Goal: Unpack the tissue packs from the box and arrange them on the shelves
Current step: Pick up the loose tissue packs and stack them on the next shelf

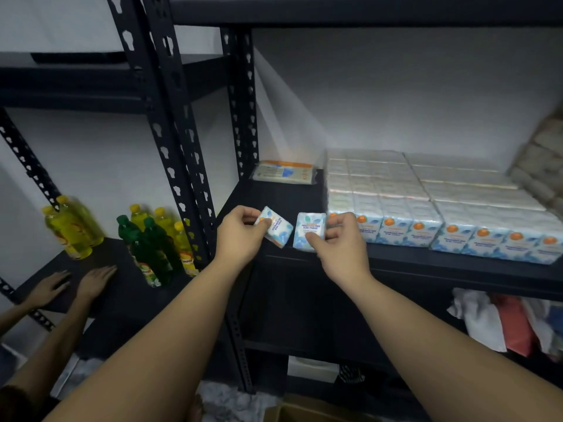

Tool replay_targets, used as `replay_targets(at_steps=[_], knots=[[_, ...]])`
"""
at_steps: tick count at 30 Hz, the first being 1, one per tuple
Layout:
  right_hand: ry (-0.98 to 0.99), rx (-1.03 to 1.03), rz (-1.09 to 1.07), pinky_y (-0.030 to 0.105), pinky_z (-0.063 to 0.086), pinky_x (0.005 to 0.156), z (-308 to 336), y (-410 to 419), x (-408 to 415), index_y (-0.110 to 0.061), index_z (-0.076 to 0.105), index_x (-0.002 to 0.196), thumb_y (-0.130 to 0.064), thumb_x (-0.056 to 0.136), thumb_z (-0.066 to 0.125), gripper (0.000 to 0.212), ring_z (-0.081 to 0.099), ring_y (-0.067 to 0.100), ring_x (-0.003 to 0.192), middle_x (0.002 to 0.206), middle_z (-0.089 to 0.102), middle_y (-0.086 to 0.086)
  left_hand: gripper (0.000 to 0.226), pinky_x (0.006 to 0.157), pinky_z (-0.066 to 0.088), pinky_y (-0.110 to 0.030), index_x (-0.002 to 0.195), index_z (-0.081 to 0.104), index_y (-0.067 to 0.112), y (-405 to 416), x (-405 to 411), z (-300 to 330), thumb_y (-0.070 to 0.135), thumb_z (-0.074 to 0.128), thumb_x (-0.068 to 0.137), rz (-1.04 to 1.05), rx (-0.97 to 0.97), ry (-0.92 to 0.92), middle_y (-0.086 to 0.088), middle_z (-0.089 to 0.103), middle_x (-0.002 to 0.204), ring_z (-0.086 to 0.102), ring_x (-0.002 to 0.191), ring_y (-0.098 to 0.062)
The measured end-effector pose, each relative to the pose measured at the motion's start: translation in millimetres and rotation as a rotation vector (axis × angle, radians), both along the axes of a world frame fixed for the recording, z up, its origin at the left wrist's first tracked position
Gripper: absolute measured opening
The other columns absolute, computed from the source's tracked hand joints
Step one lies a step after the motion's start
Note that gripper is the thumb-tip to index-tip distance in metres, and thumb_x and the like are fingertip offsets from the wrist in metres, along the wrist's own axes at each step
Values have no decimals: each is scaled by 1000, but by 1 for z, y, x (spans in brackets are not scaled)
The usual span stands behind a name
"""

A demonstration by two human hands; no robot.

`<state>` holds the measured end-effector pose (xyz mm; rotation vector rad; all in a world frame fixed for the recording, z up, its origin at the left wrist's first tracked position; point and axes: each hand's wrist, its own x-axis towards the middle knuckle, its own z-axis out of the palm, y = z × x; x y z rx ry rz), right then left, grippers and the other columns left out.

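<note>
My left hand [239, 236] pinches a small blue-and-white tissue pack [275, 227], tilted, above the front edge of the black shelf [457, 263]. My right hand [341, 242] holds a second tissue pack [307, 231] upright beside it, close to the row of tissue packs [426, 205] that fills the shelf's middle and right. A flat wrapped tissue bundle [283, 172] lies at the shelf's back left. The cardboard box [307, 411] shows at the bottom edge of the view.
Another person's two hands [73, 284] rest flat on the lower left shelf, beside yellow and green bottles [152, 242]. Black slotted uprights [179, 147] divide the two racks. Folded cloths [511, 324] lie on the shelf below at the right.
</note>
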<state>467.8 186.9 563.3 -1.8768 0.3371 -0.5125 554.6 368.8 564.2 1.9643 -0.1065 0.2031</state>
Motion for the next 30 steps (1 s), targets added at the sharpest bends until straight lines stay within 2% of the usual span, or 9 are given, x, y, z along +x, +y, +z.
replay_targets(at_steps=[3,6,8,12,17,21,25,27,30], knots=[[-6,-20,-15,32,58,68,2,1,4,-29,49,96,-22,87,82,35,70,10,76,89,70,-6,22,87,59,-33,112,69,20,-1,10,-4,26,77,93,-28,130,-76,2,70,111,68,95,-8],[-31,-39,-40,28,57,66,2,2,5,-27,51,94,-21,88,82,32,69,8,75,87,68,-6,21,87,53,-29,116,70,19,-4,15,-6,28,73,97,-41,316,-155,1,64,116,63,103,-13],[-38,-26,-45,35,61,71,0,1,6,-27,52,93,-23,87,82,31,70,12,77,88,67,-5,21,90,49,-31,113,73,21,-8,12,-7,35,70,97,-53,373,-197,2,60,115,57,110,-17],[-36,50,-36,46,63,76,-5,-5,8,-28,55,94,-22,87,82,29,72,14,81,91,69,-2,39,93,44,-35,116,72,27,-10,3,-13,53,75,87,-143,454,-196,8,56,114,47,113,-14],[-36,62,-27,47,63,78,-8,-13,8,-29,56,96,-20,88,80,27,72,14,84,93,70,-3,46,95,50,-30,136,61,24,-4,6,-9,30,75,93,-166,375,-178,6,62,128,57,117,-12],[-35,42,-23,48,63,78,-8,-13,10,-27,59,94,-17,89,79,23,72,14,86,93,70,-3,36,95,39,-23,134,67,23,-4,6,-9,25,67,98,-185,438,-210,5,57,131,50,123,-12],[-39,59,-19,48,63,79,-9,-13,10,-24,61,91,-15,89,79,20,72,14,86,91,70,-3,31,99,35,-21,131,69,20,0,7,-13,16,58,102,-147,457,-271,3,59,135,51,126,-15],[-61,53,-25,43,63,79,-7,-11,9,-24,61,92,-16,88,80,21,72,12,84,90,71,-3,26,94,41,-20,126,71,19,-2,1,-10,18,62,101,-123,375,-342,6,62,125,55,114,-8],[-111,19,-15,33,62,77,-3,-8,6,-25,61,93,-17,86,82,24,71,8,83,91,71,-5,20,75,48,-12,116,72,23,-14,-11,1,26,71,97,-194,196,-332,12,65,102,62,91,0]])
